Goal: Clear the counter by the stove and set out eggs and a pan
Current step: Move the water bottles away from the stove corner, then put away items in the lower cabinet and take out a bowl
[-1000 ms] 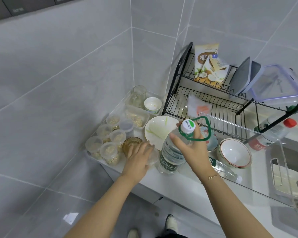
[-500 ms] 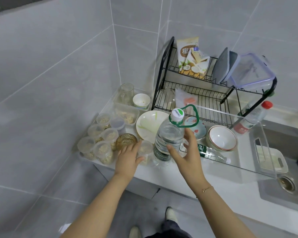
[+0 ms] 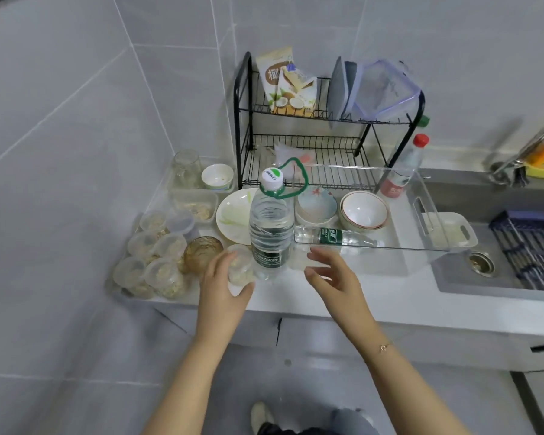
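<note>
Counter [image 3: 374, 284]: its right end is cut off, its left crowded to the edge. The bottle [image 3: 270, 227] stands near the front, hiding the plate [image 3: 233, 215]. Your left hand [image 3: 223, 287] cups a blurry cup [image 3: 241, 268]; right hand [image 3: 336, 277] open, beside the bottle.

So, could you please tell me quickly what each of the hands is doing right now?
Left hand: fingers curled round a small clear container beside the water bottle.
Right hand: open, holding nothing.
</note>
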Action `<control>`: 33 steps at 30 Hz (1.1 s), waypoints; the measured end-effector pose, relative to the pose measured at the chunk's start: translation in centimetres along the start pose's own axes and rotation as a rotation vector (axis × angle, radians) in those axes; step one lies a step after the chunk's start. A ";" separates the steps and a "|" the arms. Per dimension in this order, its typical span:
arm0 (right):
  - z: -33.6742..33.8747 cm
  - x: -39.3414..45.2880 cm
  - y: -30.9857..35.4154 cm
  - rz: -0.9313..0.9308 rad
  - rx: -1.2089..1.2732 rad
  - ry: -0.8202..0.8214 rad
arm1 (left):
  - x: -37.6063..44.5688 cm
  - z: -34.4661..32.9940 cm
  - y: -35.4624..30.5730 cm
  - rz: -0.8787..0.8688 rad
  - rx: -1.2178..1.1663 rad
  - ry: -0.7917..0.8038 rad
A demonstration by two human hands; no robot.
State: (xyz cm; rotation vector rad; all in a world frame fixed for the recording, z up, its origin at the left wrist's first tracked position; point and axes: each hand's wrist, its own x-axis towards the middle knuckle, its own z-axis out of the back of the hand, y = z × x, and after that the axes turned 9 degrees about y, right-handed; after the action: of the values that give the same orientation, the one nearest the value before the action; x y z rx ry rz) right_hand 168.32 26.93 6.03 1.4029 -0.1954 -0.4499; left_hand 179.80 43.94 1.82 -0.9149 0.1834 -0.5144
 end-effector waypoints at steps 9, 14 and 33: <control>6.6 -5.7 -1.2 -0.113 0.157 -0.055 | -5.6 -4.0 -9.9 0.149 -0.485 0.226; 13.1 -11.7 -2.1 -0.143 0.273 -0.193 | -8.5 -8.9 -16.7 0.210 -0.648 0.424; 33.8 -36.5 -8.7 -0.125 0.524 -0.814 | -21.2 -31.1 -35.9 0.095 -0.702 1.123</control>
State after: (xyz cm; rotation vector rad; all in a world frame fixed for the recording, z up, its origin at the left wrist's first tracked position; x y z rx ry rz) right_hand 120.55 10.69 8.00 1.6741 -0.9422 -1.1226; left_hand 137.70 14.55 10.19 -1.1900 1.4913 -0.8555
